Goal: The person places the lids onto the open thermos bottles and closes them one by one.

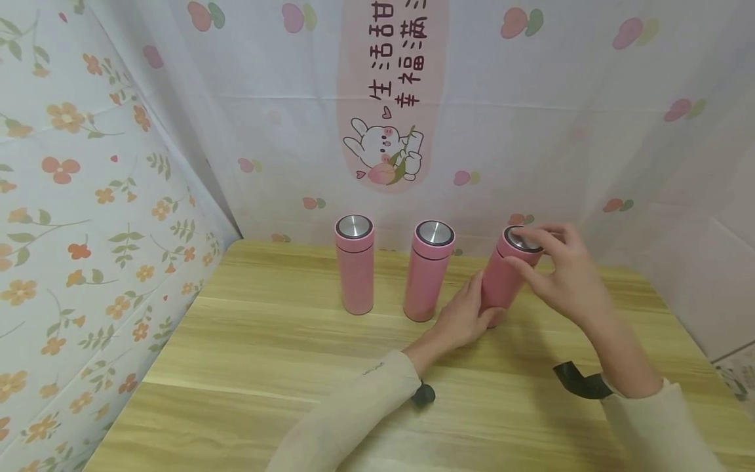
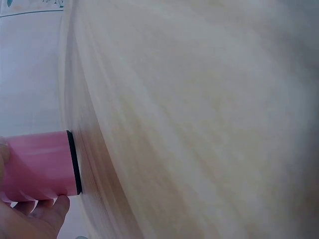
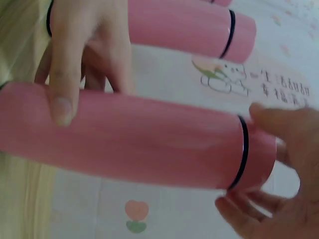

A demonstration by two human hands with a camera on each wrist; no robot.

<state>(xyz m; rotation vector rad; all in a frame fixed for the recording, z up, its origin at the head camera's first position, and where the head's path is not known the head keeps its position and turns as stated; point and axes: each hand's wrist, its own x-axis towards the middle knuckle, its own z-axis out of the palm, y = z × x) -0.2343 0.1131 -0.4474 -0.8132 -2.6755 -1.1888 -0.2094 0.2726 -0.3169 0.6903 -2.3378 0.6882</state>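
A pink thermos (image 1: 500,283) with a steel-topped lid (image 1: 522,240) stands at the right of the row, leaning a little in the head view. My left hand (image 1: 463,316) grips its lower body, thumb on the near side. Up at the lid, my right hand (image 1: 569,272) holds it between thumb and fingers. The right wrist view shows the thumb and fingertips on either side of the lid (image 3: 260,157), above the dark ring. In the left wrist view the thermos base (image 2: 42,164) has a black rim, with fingers curled under the body.
Two more pink thermoses, a middle one (image 1: 426,278) and a left one (image 1: 356,275), stand upright beside the held one. All are near the back of the wood-grain table (image 1: 248,354). A printed curtain (image 1: 283,131) hangs close behind, and a floral one (image 1: 88,229) at left.
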